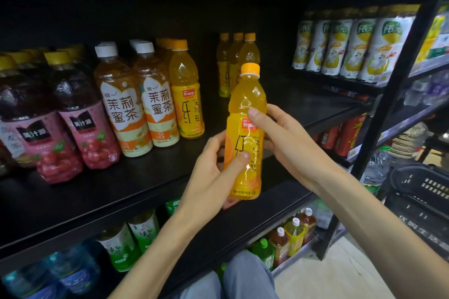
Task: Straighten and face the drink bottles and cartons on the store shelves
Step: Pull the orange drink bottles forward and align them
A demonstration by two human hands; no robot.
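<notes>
- An orange-capped clear plastic bottle of orange drink with a yellow label [245, 133] is held upright in the air, in front of the near edge of the black shelf board [102, 192], label facing the camera.
- The left hand [213, 172] grips the bottle's lower half, thumb across the front of the label and fingers curled behind it.
- The right hand [277, 133] pinches the upper part of the bottle, thumb tip pressed on the top of the label, fingers wrapped round the far side.
- To the left on the shelf stands another orange drink bottle of the same kind [185, 94], upright and facing forward, touching the two jasmine honey tea bottles with white caps [136, 102] beside it.
- Further left stand dark juice bottles with pink cherry labels [80, 124], closer to the shelf's near edge.
- Far back, three more orange drink bottles [234, 60] form a row; open shelf lies between them and the held bottle, and to their right out to the black upright post [388, 94].
- White-and-yellow pouch drinks [352, 48] fill the far right shelf.
- Green tea bottles [131, 240] sit on the shelf below.
- A black plastic basket [422, 192] sits at the right.
</notes>
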